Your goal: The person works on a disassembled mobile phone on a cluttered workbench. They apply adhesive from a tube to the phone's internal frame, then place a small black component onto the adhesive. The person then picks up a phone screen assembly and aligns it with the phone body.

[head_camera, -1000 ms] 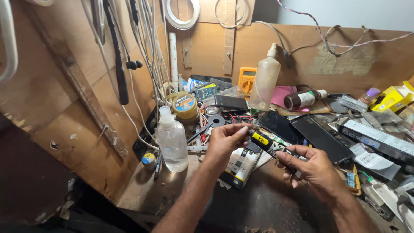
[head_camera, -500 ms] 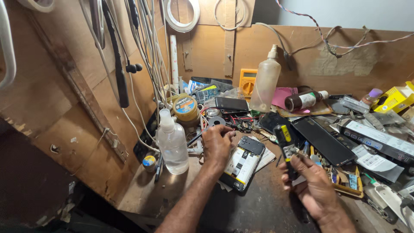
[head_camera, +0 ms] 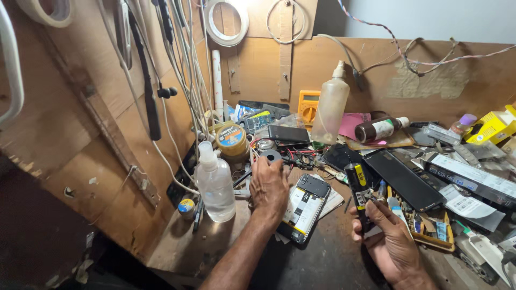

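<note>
My left hand reaches forward over the bench, palm down, fingers curled among small parts next to a roll of black tape; whether it grips anything is hidden. Just right of it lies an opened phone with its back off, showing battery and board. My right hand holds a black tool with a yellow label upright, above the bench's front right part.
A clear plastic bottle stands left of my left hand. A tall squeeze bottle, a yellow multimeter, a tape tin, a dark brown bottle, black phone screens and boxes crowd the back and right. Cables hang on the wooden wall.
The hands have parted. The left hand let go of the tool and reached forward to the parts by the tape roll. The right hand drew back with the tool, now held upright.
</note>
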`<state>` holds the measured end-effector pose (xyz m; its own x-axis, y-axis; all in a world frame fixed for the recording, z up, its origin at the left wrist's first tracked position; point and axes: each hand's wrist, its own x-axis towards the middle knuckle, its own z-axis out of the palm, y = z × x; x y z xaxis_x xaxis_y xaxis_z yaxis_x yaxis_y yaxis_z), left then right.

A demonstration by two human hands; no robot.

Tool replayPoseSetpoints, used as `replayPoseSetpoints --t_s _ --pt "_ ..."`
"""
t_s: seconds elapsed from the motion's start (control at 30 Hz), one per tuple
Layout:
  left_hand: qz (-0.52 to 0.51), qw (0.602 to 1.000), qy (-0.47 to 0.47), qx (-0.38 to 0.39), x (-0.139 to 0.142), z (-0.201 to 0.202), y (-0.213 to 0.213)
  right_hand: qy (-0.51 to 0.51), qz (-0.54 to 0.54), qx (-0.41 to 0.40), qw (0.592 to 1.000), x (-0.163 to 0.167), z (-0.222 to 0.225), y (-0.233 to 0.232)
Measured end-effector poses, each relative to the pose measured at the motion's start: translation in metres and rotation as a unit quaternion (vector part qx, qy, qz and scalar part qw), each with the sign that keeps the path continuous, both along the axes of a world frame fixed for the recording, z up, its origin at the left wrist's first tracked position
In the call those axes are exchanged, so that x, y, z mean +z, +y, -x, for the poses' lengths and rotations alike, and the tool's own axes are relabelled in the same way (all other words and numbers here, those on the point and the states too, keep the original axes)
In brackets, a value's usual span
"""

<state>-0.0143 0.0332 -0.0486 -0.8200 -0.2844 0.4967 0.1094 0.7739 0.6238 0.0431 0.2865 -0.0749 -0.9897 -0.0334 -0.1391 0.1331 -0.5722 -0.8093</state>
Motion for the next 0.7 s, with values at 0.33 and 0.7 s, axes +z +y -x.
replayPoseSetpoints --t_s 0.33,0.7 --pt "-0.109 0.974 -0.125 -0.152 0.007 0.021 0.007 -0.008 -0.016 -0.015 1.000 -0.001 0.004 -0.007" --pt "-0.062 0.981 -0.161 -0.092 0.002 0.028 0.013 -0.004 -0.022 -0.016 1.000 0.001 0.003 -0.020"
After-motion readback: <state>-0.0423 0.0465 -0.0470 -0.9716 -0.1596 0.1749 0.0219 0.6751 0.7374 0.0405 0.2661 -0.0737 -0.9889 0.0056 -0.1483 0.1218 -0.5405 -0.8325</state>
